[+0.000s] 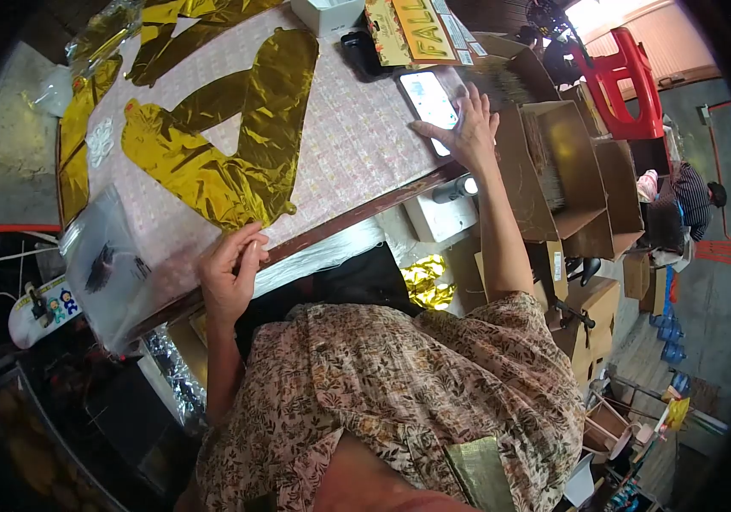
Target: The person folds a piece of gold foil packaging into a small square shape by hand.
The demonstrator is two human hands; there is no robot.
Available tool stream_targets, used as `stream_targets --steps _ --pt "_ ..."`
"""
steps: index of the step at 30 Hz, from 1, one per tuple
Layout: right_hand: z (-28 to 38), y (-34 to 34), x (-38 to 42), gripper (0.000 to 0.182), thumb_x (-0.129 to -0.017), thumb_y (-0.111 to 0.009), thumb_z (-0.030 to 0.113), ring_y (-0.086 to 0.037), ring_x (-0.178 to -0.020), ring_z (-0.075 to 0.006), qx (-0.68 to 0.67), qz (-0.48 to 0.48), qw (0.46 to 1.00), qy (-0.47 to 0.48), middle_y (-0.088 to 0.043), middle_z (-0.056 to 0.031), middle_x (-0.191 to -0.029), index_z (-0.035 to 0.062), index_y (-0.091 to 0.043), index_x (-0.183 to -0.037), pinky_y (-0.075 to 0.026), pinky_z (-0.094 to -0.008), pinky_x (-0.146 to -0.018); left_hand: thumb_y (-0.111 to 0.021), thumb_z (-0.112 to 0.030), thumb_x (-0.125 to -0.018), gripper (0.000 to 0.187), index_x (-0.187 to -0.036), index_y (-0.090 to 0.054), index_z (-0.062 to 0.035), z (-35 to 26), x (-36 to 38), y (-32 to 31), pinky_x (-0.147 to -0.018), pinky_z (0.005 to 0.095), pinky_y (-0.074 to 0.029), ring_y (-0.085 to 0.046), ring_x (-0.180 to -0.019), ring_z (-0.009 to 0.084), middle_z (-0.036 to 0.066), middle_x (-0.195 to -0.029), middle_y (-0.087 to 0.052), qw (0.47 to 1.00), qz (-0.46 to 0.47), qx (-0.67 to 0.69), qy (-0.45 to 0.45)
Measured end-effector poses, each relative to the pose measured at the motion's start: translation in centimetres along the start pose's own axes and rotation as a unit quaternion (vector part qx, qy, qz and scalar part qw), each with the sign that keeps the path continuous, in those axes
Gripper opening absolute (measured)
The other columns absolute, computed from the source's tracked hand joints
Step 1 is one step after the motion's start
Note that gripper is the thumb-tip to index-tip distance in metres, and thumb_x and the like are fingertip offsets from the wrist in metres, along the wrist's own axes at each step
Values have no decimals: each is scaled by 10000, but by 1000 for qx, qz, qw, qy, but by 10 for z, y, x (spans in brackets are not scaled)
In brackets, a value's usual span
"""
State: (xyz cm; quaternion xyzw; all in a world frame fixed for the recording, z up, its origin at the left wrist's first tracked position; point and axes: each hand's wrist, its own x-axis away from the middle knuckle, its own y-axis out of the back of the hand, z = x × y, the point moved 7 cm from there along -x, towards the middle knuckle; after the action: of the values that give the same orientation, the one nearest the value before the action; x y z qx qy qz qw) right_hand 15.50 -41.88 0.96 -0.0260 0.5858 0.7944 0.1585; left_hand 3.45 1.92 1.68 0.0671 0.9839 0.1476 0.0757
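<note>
A flat gold foil balloon [271, 111], shaped like a letter A, lies on the patterned tablecloth [357, 119]. At its near tip, by the table edge, my left hand [233, 266] is closed, with thumb and fingertips together on the foil. My right hand [468, 135] has its fingers spread, the thumb stretched across a phone [429, 102] with a lit white screen. The phone lies on the table near its right edge. Just beyond the phone are a black case [365, 56] and a printed package reading FALL [423, 32].
More gold foil [195, 38] lies at the far left of the table. A clear plastic bag [109, 264] hangs over the left edge. Open cardboard boxes [553, 171] and a red plastic stool [626, 85] stand to the right. A person [690, 200] is in the background.
</note>
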Motion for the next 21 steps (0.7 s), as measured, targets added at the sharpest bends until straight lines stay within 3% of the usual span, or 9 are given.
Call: stream_targets --steps 6,8,10,11,12,14,17,21 --pt "2 4 0 1154 -629 -834 785 -160 -1576 -453 -16 21 1000 9 -282 -224 -1679 -25 -570 -1407 -75 -667 -1243 -600 34 -996 232 -1209 -693 49 -1 1 0 -711 260 -563 -717 -768 135 106 -952 -748 1000 0 -7 5" --pt "11 19 0 1021 -711 -872 663 -380 -1497 -405 72 18 997 28 -454 -252 -1571 -39 -577 -1390 -285 -584 -1215 -597 34 -998 233 -1210 -692 49 1 1 1 -715 260 -562 -715 -773 134 106 -959 -746 1000 -2 -1 6" --pt "-5 24 -20 756 -832 -867 483 -646 -1225 -293 -244 49 967 -58 -677 -229 -1306 -56 -636 -1308 -520 -417 -1016 -588 34 -1003 243 -1224 -686 50 7 3 1 -722 257 -560 -708 -784 129 101 -975 -742 999 -3 25 23" --pt "-14 38 -20 549 -911 -825 352 -719 -894 -185 -269 -24 959 -91 -766 -151 -1009 -93 -678 -1196 -567 -293 -770 -588 34 -1003 243 -1224 -686 50 7 4 2 -722 257 -560 -708 -784 129 101 -975 -742 999 -5 25 23" --pt "-41 31 -36 482 -934 -800 356 -696 -767 -154 -289 -78 947 -115 -762 -118 -896 -92 -709 -1086 -555 -300 -697 -588 33 -1004 246 -1231 -683 50 5 4 2 -723 256 -559 -704 -788 126 97 -979 -739 999 0 24 27" --pt "-52 24 -53 415 -965 -756 345 -624 -610 -107 -458 -24 878 -140 -754 -104 -816 -69 -728 -966 -488 -254 -561 -587 32 -1006 250 -1237 -680 50 5 3 2 -725 254 -558 -701 -792 122 94 -983 -737 999 4 23 30" --pt "-47 24 -69 351 -978 -749 307 -588 -544 -70 -500 -2 847 -180 -737 -83 -750 -19 -716 -852 -430 -231 -493 -580 -22 -1044 279 -1304 -655 45 9 4 1 -711 209 -526 -688 -837 93 82 -1061 -736 999 22 23 28" --pt "-50 10 -84 279 -956 -775 273 -603 -578 -64 -528 31 824 -200 -738 -69 -811 2 -710 -959 -434 -204 -499 -574 -13 -1043 284 -1309 -648 53 13 3 1 -718 210 -526 -690 -840 99 90 -1065 -735 998 26 34 35"
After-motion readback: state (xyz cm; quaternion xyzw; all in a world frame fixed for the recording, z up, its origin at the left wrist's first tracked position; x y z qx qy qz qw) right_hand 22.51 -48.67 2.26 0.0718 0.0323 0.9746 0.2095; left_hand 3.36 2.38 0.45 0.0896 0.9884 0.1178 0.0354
